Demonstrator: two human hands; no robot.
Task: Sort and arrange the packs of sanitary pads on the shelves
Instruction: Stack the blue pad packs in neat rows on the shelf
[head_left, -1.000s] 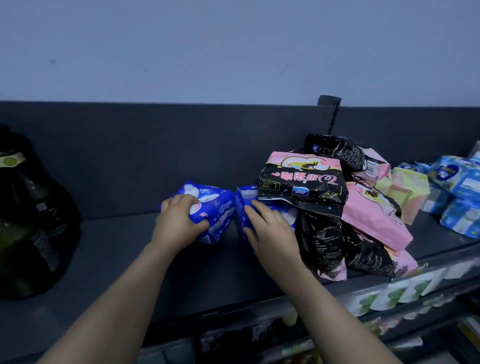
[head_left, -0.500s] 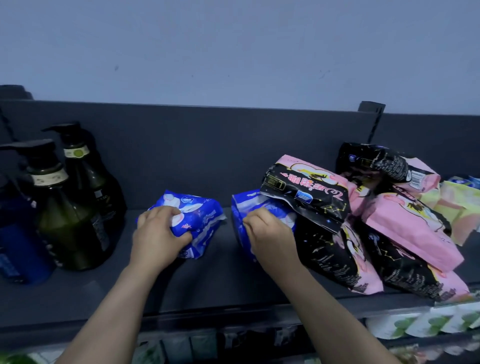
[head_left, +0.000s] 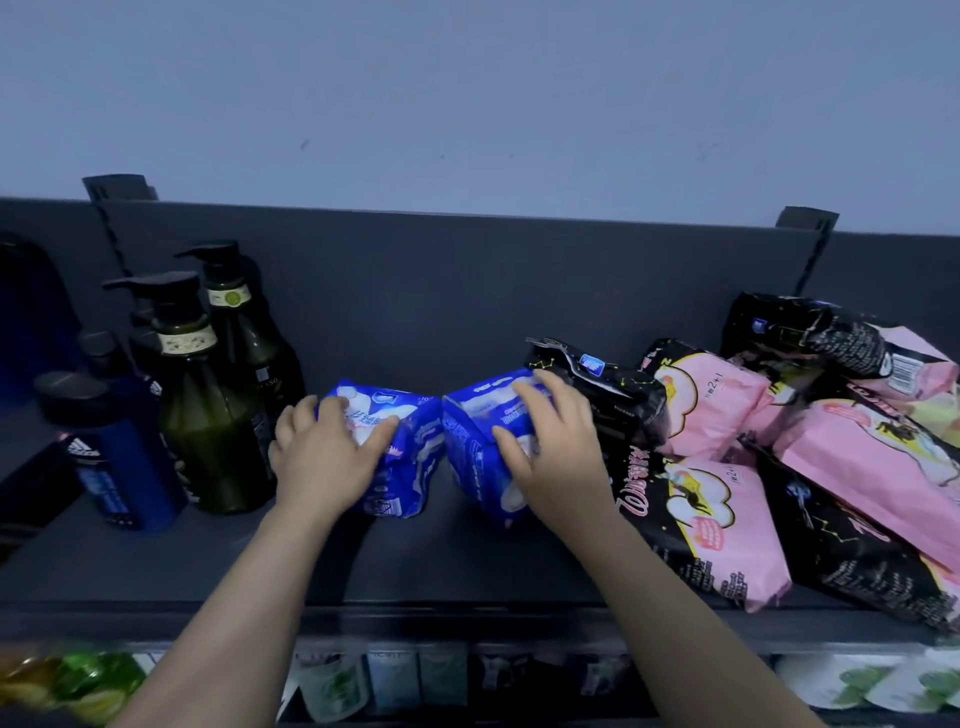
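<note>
Two soft blue plastic packs of sanitary pads stand side by side, almost touching, on the dark grey shelf (head_left: 447, 561). The left hand (head_left: 332, 457) grips the left blue pack (head_left: 415, 447) over its top, and the right hand (head_left: 550, 457) clasps the right blue pack (head_left: 467, 447), thumb on its front. A black starry pack (head_left: 608, 395) from the loose black-and-pink heap (head_left: 831, 467) seems to lean on the right blue pack, so pulling that one away could spill the heap off the shelf; a push leftward could knock the dark green pump bottles (head_left: 213, 447). The heap is cut off at the right, and the small print is unreadable.
</note>
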